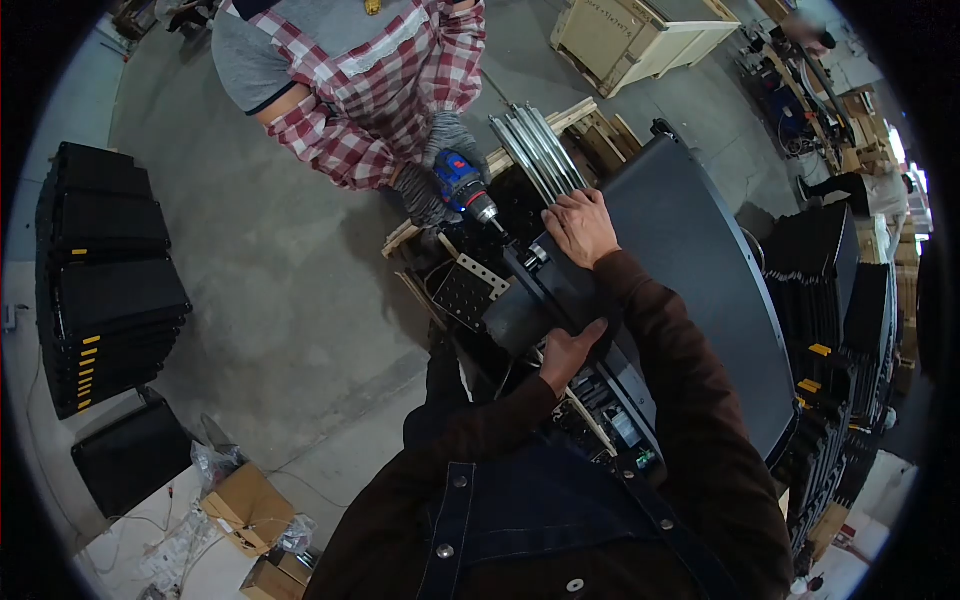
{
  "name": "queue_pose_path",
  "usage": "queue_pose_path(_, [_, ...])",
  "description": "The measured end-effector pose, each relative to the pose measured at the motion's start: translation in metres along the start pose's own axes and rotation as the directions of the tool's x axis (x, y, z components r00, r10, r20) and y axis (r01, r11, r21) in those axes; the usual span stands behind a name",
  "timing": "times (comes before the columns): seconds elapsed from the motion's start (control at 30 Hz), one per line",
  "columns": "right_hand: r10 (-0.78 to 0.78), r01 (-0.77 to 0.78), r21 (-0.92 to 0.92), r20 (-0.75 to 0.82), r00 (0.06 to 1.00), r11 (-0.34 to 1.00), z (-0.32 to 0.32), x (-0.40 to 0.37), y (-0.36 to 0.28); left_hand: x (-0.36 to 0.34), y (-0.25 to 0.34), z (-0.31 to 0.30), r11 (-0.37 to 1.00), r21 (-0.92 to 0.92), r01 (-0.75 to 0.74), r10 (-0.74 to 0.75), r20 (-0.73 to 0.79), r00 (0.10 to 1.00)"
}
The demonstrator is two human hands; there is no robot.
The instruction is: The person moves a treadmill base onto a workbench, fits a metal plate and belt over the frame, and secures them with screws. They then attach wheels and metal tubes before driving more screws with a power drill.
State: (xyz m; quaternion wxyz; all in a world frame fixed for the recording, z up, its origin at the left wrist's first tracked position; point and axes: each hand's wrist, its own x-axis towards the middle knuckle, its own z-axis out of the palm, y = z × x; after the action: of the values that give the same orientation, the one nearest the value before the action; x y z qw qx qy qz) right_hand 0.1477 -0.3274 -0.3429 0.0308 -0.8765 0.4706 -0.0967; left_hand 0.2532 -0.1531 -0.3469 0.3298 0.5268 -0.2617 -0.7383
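A large dark grey machine, with a wide smooth panel [690, 250], stands in front of me. My right hand [582, 230] rests palm down near the panel's far left corner, fingers spread a little and slightly bent. Closer to me, my left hand [570, 357] grips a black frame part [540, 290], its thumb stretched out and the other fingers largely hidden. Opposite me, a co-worker's gloved hands [430, 180] hold a blue cordless drill [464, 186], its bit pointing at the frame near a small shiny metal fitting [538, 256].
Metal tubes [538, 150] lie beyond my right hand. A wooden crate [640, 40] stands farther back. Black panels are stacked at the left [110, 270] and right [815, 290]. A cardboard box [250, 505] sits at lower left. Another person [880, 190] is at far right.
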Motion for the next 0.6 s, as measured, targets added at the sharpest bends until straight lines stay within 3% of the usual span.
queue_pose_path(0.6, [0.002,-0.002,-0.015,-0.008,1.000,1.000,-0.0003,0.0005,-0.0006,-0.0024,0.0021,0.0020,1.000,-0.014,0.003,-0.003,-0.014,1.000])
